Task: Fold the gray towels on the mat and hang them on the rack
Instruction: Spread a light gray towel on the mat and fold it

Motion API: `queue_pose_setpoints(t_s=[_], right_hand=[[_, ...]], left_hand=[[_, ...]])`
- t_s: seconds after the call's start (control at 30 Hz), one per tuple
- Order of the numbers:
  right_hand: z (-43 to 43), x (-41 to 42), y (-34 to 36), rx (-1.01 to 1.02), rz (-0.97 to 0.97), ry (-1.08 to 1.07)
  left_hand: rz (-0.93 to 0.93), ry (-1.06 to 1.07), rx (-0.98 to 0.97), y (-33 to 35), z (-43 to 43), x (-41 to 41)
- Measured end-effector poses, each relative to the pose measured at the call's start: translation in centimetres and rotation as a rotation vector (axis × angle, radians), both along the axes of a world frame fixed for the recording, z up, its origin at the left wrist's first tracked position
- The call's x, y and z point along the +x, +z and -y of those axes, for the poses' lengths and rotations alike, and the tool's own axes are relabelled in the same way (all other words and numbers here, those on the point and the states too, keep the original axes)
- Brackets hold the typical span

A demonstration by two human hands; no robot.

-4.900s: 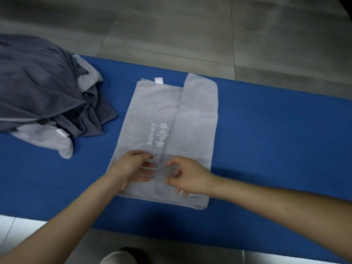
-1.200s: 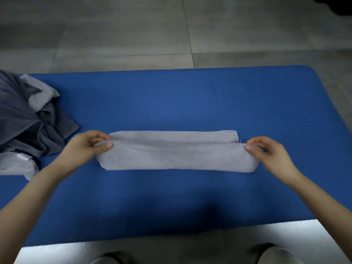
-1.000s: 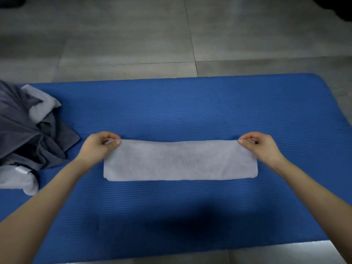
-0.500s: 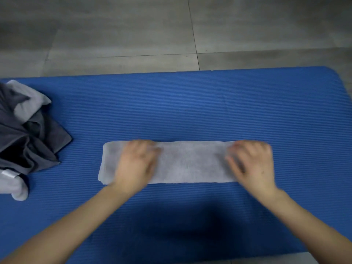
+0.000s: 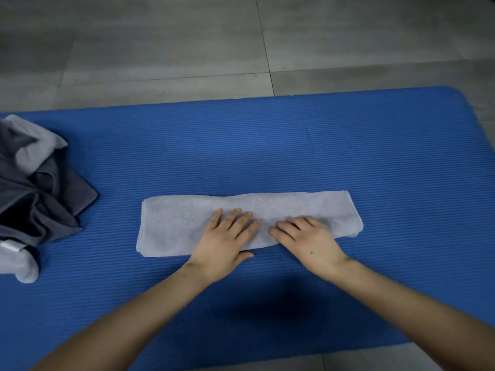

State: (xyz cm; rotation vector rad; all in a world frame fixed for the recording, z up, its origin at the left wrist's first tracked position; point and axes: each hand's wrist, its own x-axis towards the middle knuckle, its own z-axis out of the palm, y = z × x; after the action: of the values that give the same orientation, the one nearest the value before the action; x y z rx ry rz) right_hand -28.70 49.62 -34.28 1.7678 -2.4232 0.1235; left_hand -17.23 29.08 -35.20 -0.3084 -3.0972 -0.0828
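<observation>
Hands flat on towel, mid-frame.
Blue mat fills most of the frame over grey floor; a heap of unfolded towels sits at left edge. On the folded towel, centre, my left hand and right hand press palms down, fingers spread, gripping nothing.

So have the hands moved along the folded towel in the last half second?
Yes. Both the left hand and right hand slid inward from the ends of the folded towel to its middle, now nearly touching, flat.
</observation>
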Motion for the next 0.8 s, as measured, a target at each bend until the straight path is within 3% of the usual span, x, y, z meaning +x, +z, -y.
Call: queue_pose_setpoints(t_s=[0.1,0.17,0.27,0.33,0.4,0.47,0.53,0.6,0.67,0.7,0.8], right_hand=[[2.0,-1.4,4.1,0.038,0.221,-0.053],[3.8,-3.1,7.7,0.227,0.387,-0.066],[6.0,-6.2,11.5,0.445,0.611,-0.129],[6.2,-7.4,11.5,0.22,0.455,-0.224],[5.1,-6.4,11.1,-0.264,0.212,-0.465],[3.6,-3.7,11.1,-0.57,0.256,-0.773],[2.9,-1.5,10.2,-0.519,0.561,-1.035],[3.1,-0.9,9.3,-0.414,1.086,-1.187],[3.9,-1.9,9.2,-0.399,1.622,-1.147],[4.5,-2.5,9.5,-0.429,1.792,-1.082],[5.5,-3.9,11.8,-0.665,1.91,-0.925]], left_hand=[[-0.104,0.12,0.174,1.4,-0.8,-0.8],[-0.162,0.187,0.289,2.9,-1.1,-1.7],[-0.041,0.242,0.389,6.5,-0.3,-3.9],[0.161,0.338,0.447,8.8,1.0,-5.8],[0.273,0.402,0.566,10.8,2.3,-7.5],[0.301,0.478,0.762,12.1,3.5,-9.0],[0.351,0.577,1.021,13.1,3.9,-10.2],[0.415,0.674,1.215,14.1,3.8,-11.2],[0.477,0.774,1.4,15.0,3.4,-11.8],[0.499,0.837,1.486,15.6,3.1,-12.0],[0.488,1.009,1.673,17.6,2.3,-12.0]])
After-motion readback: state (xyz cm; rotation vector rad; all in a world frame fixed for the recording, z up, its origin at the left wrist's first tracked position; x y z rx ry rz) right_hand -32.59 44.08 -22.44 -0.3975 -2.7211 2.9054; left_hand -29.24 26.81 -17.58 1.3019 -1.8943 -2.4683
